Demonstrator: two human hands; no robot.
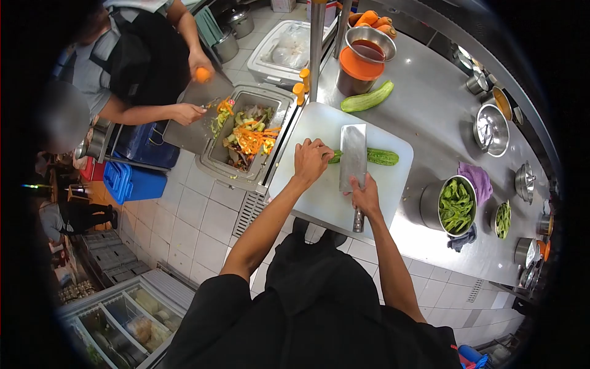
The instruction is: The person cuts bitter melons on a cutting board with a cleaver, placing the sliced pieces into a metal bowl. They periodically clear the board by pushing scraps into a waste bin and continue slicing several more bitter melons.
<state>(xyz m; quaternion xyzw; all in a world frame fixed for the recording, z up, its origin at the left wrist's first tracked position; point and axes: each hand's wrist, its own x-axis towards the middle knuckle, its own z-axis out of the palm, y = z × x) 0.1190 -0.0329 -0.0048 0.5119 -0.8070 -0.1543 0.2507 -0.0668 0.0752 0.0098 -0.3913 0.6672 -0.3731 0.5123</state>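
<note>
A long, dark green gourd (382, 157) with a bumpy skin lies across the white cutting board (387, 197). My left hand (311, 161) has its fingers curled round the gourd's left end. Closed on the handle of a cleaver (353, 154), my right hand (365, 195) has a finger along the lower part of the blade. The broad blade overlaps the middle of the gourd and hides that part of it. Just beyond the board's top edge rests a paler, peeled-looking green gourd (367, 97) on the steel counter (424, 92).
Left of the board, a bin (209, 161) holds vegetable scraps. Across it, a co-worker's hand (187, 114) is over a tray, the other holding a carrot (203, 74). On the right stand a pot of cut green vegetables (456, 206), a purple cloth (476, 180) and a steel bowl (491, 130).
</note>
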